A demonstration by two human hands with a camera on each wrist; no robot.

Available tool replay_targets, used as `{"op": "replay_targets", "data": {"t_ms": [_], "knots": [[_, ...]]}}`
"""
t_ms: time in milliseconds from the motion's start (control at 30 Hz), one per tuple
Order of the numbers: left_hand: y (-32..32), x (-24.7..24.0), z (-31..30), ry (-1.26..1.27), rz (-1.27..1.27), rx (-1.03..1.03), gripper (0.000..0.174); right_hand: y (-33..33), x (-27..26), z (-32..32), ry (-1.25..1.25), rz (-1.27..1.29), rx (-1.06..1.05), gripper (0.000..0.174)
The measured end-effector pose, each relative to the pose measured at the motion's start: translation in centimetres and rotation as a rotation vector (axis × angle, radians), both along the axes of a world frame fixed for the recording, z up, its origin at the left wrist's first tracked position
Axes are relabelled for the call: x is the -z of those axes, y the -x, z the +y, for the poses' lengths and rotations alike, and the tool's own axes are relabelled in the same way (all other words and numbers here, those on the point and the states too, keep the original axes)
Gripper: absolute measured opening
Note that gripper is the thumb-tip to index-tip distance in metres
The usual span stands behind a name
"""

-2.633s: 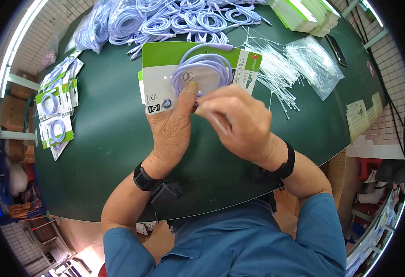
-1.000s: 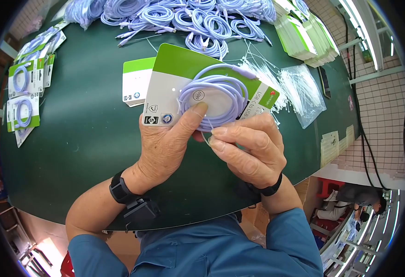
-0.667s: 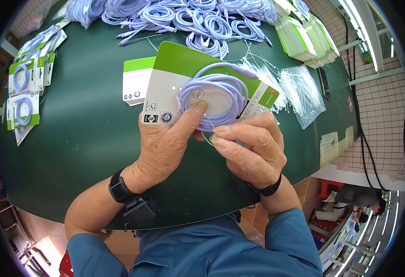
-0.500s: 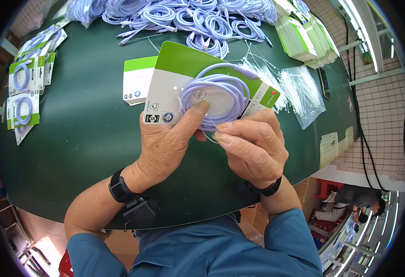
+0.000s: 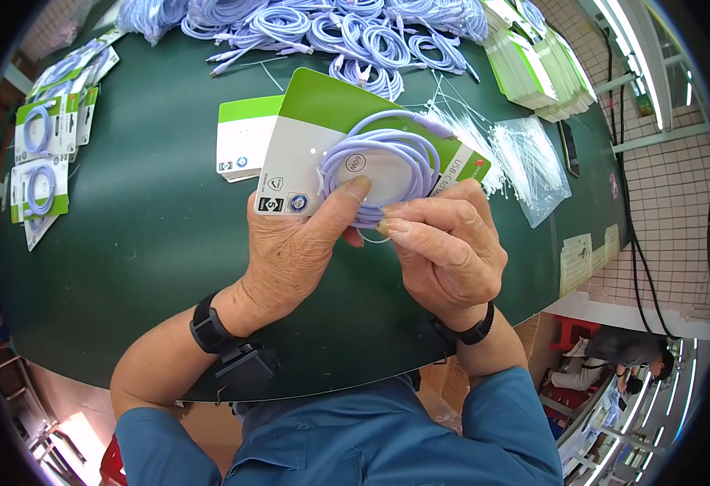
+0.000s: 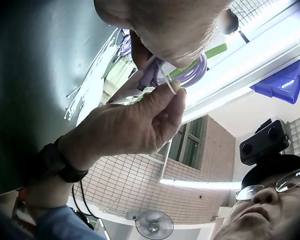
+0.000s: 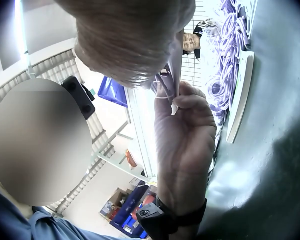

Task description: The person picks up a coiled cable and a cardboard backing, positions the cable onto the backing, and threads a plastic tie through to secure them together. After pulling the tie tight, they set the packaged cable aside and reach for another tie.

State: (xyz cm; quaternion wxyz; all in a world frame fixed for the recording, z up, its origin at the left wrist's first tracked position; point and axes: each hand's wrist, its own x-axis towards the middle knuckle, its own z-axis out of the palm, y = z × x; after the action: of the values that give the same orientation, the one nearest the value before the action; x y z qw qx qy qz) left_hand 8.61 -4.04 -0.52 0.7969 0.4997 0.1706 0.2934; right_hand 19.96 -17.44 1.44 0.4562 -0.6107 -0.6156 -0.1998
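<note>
My left hand grips a green and white packaging card, its thumb pressed over the middle of a coiled lilac USB cable on the card's front. The card tilts down to the right. At the coil's lower edge, my right hand pinches a thin white cable tie between thumb and index finger. In the left wrist view the cable tie runs from the coil to those fingertips. Fingers of the left hand are mostly hidden behind the card.
Behind lies a heap of coiled lilac cables. Loose white cable ties and a bag of ties sit right, below card stacks. A card stack is left of the hands; carded cables lie far left.
The card has tilted clockwise since the earliest frame, and the right hand has come down to the coil's lower edge. Lately both hands shift slightly up and right; the tie's visible loop looks smaller.
</note>
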Motion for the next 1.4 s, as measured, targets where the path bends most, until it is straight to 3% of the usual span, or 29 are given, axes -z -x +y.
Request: {"op": "replay_targets", "data": {"t_ms": [167, 267, 567, 833, 933, 1167, 1400], "knots": [[0.0, 0.0, 0.0, 0.01, -0.012, 0.001, 0.026, -0.1, 0.1, -0.1, 0.007, 0.035, -0.02, 0.027], [0.0, 0.0, 0.0, 0.02, -0.012, 0.007, 0.026, -0.2, 0.3, 0.0, -0.021, 0.026, -0.035, 0.042], [0.1, 0.1, 0.1, 0.006, 0.004, 0.008, 0.025, -0.1, 0.5, 0.1, -0.008, 0.017, -0.034, 0.042], [0.0, 0.7, -0.3, -0.025, -0.008, 0.004, 0.022, -0.4, 0.6, 0.5, 0.042, 0.009, 0.007, 0.033], [0.1, 1.0, -0.4, -0.069, -0.01, 0.005, 0.021, 0.2, 0.6, 0.6, 0.117, 0.183, -0.011, 0.021], [0.1, 1.4, 0.0, -0.075, 0.069, 0.049, 0.023, 0.2, -0.3, 0.1, 0.208, 0.028, 0.012, 0.023], [0.0, 1.4, -0.4, -0.012, -0.006, 0.036, 0.021, 0.2, -1.4, -0.1, 0.261, -0.016, 0.076, 0.022]]}}
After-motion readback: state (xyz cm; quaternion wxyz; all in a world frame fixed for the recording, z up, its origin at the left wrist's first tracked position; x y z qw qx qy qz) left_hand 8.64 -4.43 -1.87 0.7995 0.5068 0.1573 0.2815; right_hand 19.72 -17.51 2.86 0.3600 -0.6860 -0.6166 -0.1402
